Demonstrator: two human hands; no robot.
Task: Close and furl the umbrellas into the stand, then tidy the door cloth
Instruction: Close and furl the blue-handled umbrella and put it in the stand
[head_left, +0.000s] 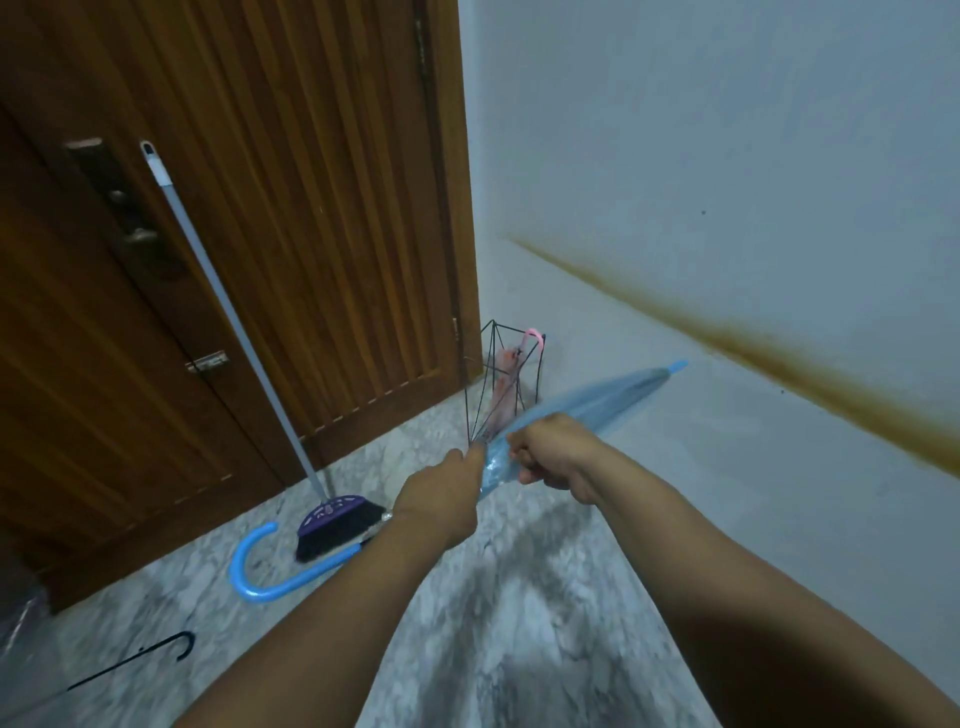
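Leftmost, lay a black-handled umbrella (130, 662) on the marble floor (519, 597). Leaned against the wooden door (260, 208) a broom (332, 525). Gripped the furled blue umbrella (587, 405) left hand (441, 504) and right hand (550, 447), both curled round it, held aslant before the wire stand (498, 384) holding a pink umbrella (511, 374).

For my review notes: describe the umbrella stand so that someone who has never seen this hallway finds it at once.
Follow the wooden door to its right edge, where it meets the white wall at the floor corner. There stands the umbrella stand, an open frame of thin black wire. A furled pink umbrella with a pink hook handle stands inside, unlike the blue umbrella held in both hands.
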